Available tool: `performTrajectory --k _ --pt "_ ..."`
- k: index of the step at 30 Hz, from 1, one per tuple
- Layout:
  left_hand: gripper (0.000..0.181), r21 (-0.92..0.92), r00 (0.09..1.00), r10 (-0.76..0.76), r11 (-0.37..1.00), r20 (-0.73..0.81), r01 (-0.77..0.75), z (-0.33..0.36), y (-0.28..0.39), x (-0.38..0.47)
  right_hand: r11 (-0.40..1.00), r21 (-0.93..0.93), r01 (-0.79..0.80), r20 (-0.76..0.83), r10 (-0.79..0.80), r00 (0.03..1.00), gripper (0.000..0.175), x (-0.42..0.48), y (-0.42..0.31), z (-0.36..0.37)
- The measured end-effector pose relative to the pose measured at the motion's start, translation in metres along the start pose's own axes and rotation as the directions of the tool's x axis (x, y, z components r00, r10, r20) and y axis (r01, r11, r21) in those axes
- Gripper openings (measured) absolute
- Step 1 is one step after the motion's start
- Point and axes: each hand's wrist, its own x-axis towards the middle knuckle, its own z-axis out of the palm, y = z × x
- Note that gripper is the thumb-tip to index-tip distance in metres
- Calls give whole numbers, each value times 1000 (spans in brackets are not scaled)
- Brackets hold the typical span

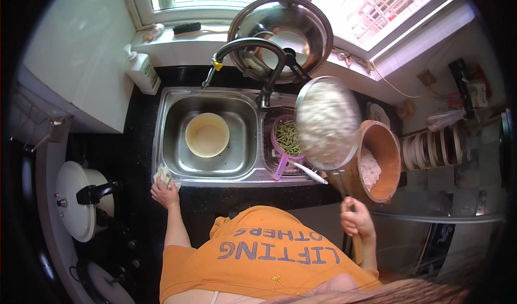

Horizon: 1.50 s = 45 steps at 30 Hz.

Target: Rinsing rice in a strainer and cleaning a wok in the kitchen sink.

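My right hand (358,221) grips the wooden handle (358,250) of a large round mesh strainer (344,164). White rice (326,122), blurred by motion, fills the raised strainer, which is tilted. Just right of it, a wooden bucket (384,176) leans with its mouth turned towards me and some rice (369,168) inside. At the sink's front left corner, my left hand (164,193) holds a crumpled, light-coloured cloth (162,173) against the edge. A pale yellow bowl (207,135) with cloudy liquid stands in the steel sink (242,158).
Cut green beans (287,137) fill a pink colander (280,166) beside a white handle (310,172). Behind the sink rise a black faucet (266,88) and a steel basin (321,25). A soap bottle (142,71) and a pressure cooker (78,199) stand left; several plates (420,150) are racked right.
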Motion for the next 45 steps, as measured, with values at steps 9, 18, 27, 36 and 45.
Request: performTrajectory --k 9,18,27,36,45 --pt "56 18 1000 23 1000 2 -23 0 8 1 510 -859 47 -458 -805 376 42 -19 37 -117" --pt "56 21 1000 14 1000 5 -14 -1 2 1 305 -753 -583 -598 -686 414 82 6 103 -153" --pt "54 25 1000 17 1000 7 -17 0 5 2 395 -769 -503 -572 -777 263 79 12 137 -147" --pt "58 19 1000 5 1000 -1 -5 -2 0 2 848 -117 517 -462 -507 728 60 45 54 -30" --pt "58 18 999 -27 999 25 27 -5 1 2 795 -606 33 106 39 994 43 208 87 84"
